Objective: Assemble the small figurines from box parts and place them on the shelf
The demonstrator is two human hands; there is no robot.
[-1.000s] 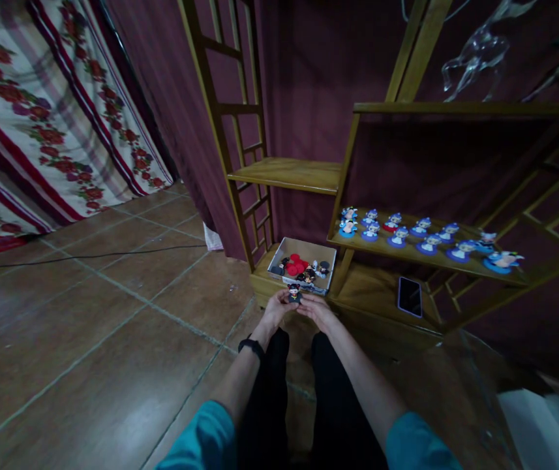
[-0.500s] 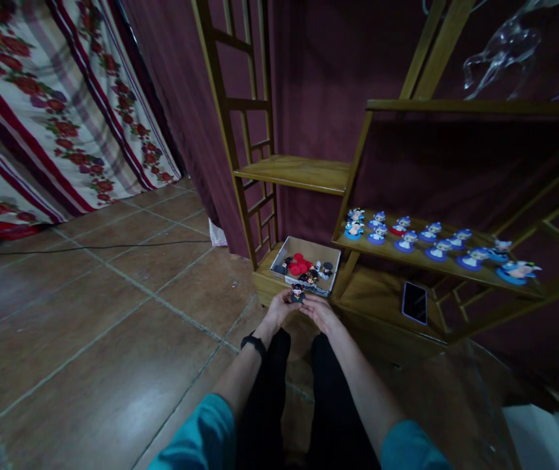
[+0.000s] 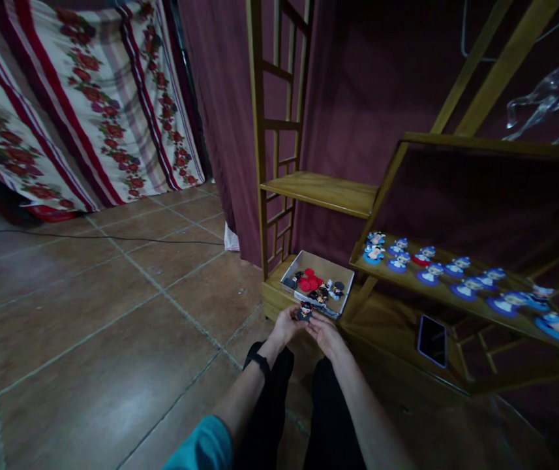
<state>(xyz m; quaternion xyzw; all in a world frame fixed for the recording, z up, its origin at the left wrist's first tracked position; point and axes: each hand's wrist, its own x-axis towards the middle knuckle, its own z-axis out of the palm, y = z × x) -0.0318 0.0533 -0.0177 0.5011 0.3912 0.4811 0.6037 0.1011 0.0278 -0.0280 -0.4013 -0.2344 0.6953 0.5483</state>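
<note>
Between my two hands is a small figurine (image 3: 304,311) with dark hair, red hair ornaments and a dark round base. My left hand (image 3: 285,326) grips it from the left, wearing a black wristband. From the right, the fingers of my right hand (image 3: 324,331) close on its base. Just beyond my hands sits an open cardboard box (image 3: 336,269) with white edges. Inside it lie red discs (image 3: 310,281), dark round bases and several small figurines (image 3: 320,295).
Several blue-and-white figurines (image 3: 430,273) on round bases line a wooden shelf (image 3: 391,281) to the right. Below them a phone (image 3: 432,341) lies on the lower board. A clear horse figure (image 3: 548,98) stands upper right. A black cable (image 3: 162,240) crosses the tiled floor.
My view has turned, so the shelves, box and hands appear lower and further right. Both hands still hold the figurine in front of the box.
</note>
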